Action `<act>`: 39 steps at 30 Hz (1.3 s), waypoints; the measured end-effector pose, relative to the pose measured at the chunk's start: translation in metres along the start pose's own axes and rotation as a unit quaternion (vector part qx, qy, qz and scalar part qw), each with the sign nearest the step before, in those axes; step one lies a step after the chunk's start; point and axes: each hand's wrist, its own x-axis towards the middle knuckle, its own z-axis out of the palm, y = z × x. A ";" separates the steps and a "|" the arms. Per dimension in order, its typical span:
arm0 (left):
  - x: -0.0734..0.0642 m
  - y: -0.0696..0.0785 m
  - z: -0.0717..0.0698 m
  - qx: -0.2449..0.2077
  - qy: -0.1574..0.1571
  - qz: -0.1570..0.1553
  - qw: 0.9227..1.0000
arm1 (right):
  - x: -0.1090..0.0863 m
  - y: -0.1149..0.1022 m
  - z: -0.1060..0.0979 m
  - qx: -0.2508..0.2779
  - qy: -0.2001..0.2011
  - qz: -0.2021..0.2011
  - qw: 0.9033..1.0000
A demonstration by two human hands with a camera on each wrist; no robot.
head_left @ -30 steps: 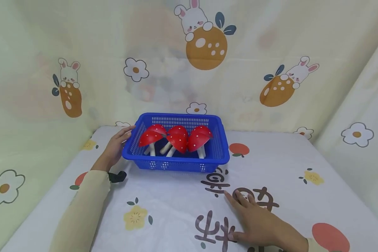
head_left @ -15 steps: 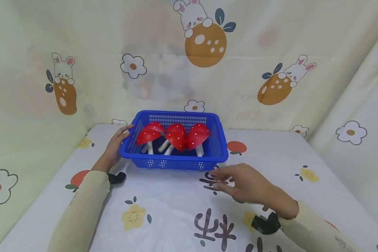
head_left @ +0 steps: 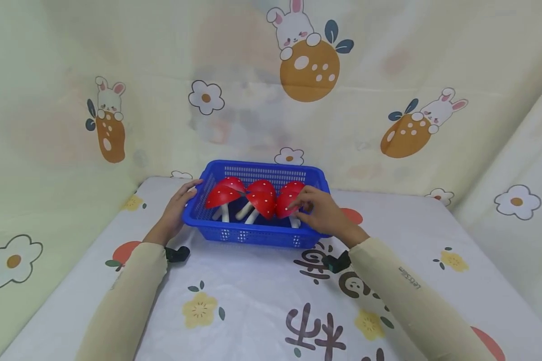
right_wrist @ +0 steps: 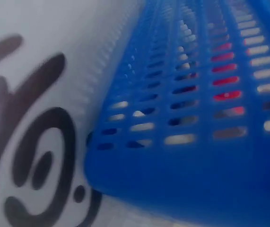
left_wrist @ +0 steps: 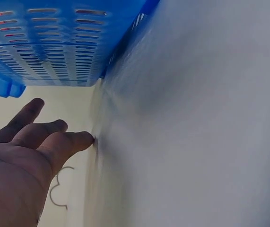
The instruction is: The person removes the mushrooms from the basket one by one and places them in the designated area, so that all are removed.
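Several toy mushrooms with red, white-dotted caps and pale stems, among them a left front mushroom, lie in a blue plastic basket. My right hand reaches over the basket's right end. Its bent fingers and thumb are at the cap of the right front mushroom; I cannot tell whether they grip it. At the basket's left end is my left hand, fingers extended and fingertips by the rim. The left wrist view has this hand beside the slotted basket wall. Only the basket wall and tablecloth show in the right wrist view.
A white printed tablecloth covers the table. Behind the basket hangs a cream curtain with rabbit and flower prints, and another curtain closes off the right side. Dark wrist cameras sit under both wrists.
My right hand has lifted from the tablecloth at the front right and moved forward and left, into the basket at the right front mushroom. The left hand stays by the basket's left rim.
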 end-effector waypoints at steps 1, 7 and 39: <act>0.001 -0.001 0.000 0.001 0.001 -0.001 1.000 | 0.002 0.003 0.002 -0.009 -0.007 0.011 1.000; 0.005 -0.004 -0.002 0.013 0.001 0.001 1.000 | 0.016 0.009 0.007 -0.091 -0.060 0.028 0.994; 0.002 -0.003 -0.002 0.014 0.006 0.007 1.000 | 0.010 0.006 0.003 -0.195 0.189 -0.093 0.958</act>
